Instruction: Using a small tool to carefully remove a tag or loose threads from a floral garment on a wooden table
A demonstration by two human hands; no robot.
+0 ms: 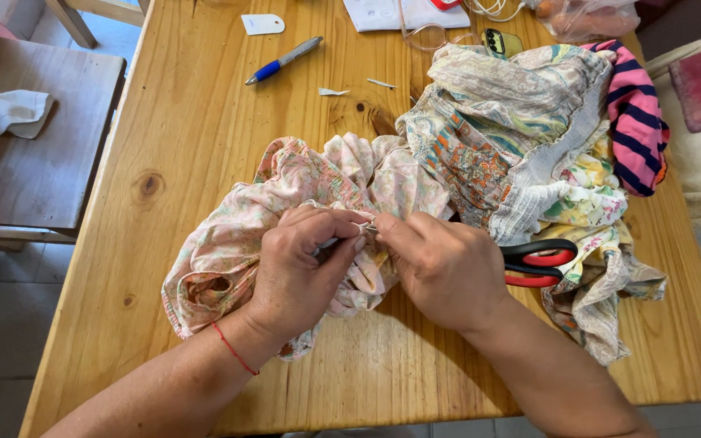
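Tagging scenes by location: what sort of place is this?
Probably a home sewing or mending spot. A wooden table holds a heap of patterned garments and red-handled scissors, and both hands pinch pink floral fabric around a small metal piece.

Scissors (539, 264) with red and black handles are lying just right of the grip, partly tucked under cloth. A heap of patterned fabrics (521, 138) is sitting up and to the right, with a striped garment (636, 122) draping off its far side. A pen (284, 60) is lying well above and left, a white tag (263, 24) beyond it. A wooden chair (38, 154) is standing far left, carrying a white cloth (2, 113).
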